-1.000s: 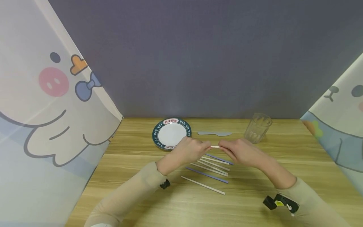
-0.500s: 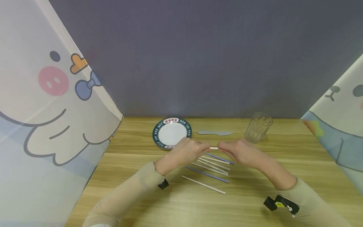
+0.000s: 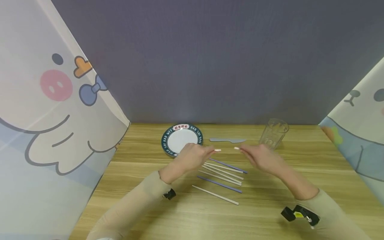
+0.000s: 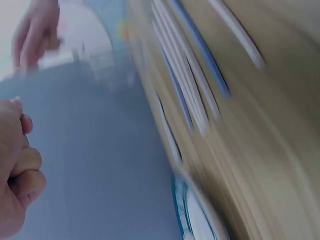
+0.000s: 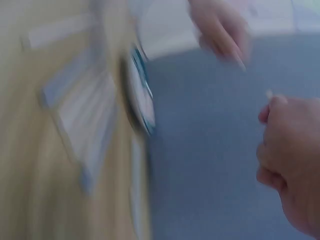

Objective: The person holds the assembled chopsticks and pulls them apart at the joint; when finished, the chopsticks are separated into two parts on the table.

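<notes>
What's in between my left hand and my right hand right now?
The head view shows a white stub protruding from your left hand, another white stub from your right hand, and an open gap separating them.

The plate (image 3: 181, 138) bears "HAO SHI HAO WEI" and "好食好味".

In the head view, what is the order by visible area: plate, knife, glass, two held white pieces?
1. Plate
2. Glass
3. Knife
4. White piece in the left hand, white piece in the right hand: too alike to rank.
</notes>
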A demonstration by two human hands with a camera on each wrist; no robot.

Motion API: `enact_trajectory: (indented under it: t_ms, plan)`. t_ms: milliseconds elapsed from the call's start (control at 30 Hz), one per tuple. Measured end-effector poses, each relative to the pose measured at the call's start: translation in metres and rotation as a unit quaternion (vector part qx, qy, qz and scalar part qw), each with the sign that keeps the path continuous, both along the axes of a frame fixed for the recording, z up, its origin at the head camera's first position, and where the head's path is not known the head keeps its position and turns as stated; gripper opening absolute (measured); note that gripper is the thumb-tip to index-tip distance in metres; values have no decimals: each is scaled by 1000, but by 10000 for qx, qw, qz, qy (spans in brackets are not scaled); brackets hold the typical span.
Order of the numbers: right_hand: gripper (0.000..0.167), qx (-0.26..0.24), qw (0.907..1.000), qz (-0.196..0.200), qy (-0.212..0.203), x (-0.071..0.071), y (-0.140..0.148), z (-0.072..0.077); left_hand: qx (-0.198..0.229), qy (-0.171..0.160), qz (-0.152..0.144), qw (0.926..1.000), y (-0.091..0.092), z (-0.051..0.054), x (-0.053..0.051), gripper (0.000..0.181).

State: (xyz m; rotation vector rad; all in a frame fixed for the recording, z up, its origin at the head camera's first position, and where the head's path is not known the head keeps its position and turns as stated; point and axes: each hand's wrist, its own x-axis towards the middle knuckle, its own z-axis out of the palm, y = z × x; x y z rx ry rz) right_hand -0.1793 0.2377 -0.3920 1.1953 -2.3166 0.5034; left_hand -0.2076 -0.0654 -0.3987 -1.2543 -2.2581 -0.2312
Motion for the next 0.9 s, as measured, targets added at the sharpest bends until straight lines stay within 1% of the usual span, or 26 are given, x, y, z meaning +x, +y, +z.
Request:
enact_trajectory:
  t_ms: [67, 133, 200, 267, 367, 433, 500, 600, 667, 733, 767, 833, 900]
  plan:
    - [24, -252, 9994, -251, 11, 1, 16, 5, 136, -98, 218, 9996, -13, 2, -3, 16]
    - [15, -436, 9982, -422, 19, 2, 32, 10, 279, -261, 308, 9988, -23, 5, -5, 20]
    - [12, -502, 9976, -470, -126, 4, 42, 13, 328, -379, 267, 9984, -29, 7, -6, 22]
    - [17, -473, 9974, -496, -206, 5, 48, 11, 329, -525, 197, 9979, -33, 7, -6, 20]
    - [22, -542, 9970, -489, -251, 7, 54, 3, 389, -976, 107, 9944, -41, 4, -1, 17]
    - [19, -658, 9966, -458, -164, 8, 58, -5, 441, -1341, 64, 9900, -48, 1, 1, 18]
    - [12, -793, 9958, -460, -30, 9, 63, -13, 501, -1610, 15, 9857, -56, -4, 2, 18]
    - [9, -811, 9949, -604, 67, 12, 71, -24, 510, -1802, -76, 9823, -70, -13, 1, 16]
    - [8, -729, 9944, -765, -37, 14, 76, -30, 436, -1930, -149, 9801, -79, -19, 1, 14]
    - [5, -606, 9937, -911, -240, 17, 80, -34, 332, -2110, -193, 9767, -86, -24, 2, 13]
    - [7, -539, 9931, -979, -342, 18, 82, -36, 265, -2185, -203, 9753, -89, -26, 2, 13]
    - [16, -455, 9916, -1097, -516, 18, 86, -40, 147, -2299, -200, 9729, -94, -31, 2, 12]
    - [27, -367, 9903, -1211, -573, 17, 88, -45, 71, -2362, -175, 9715, -98, -35, 0, 13]
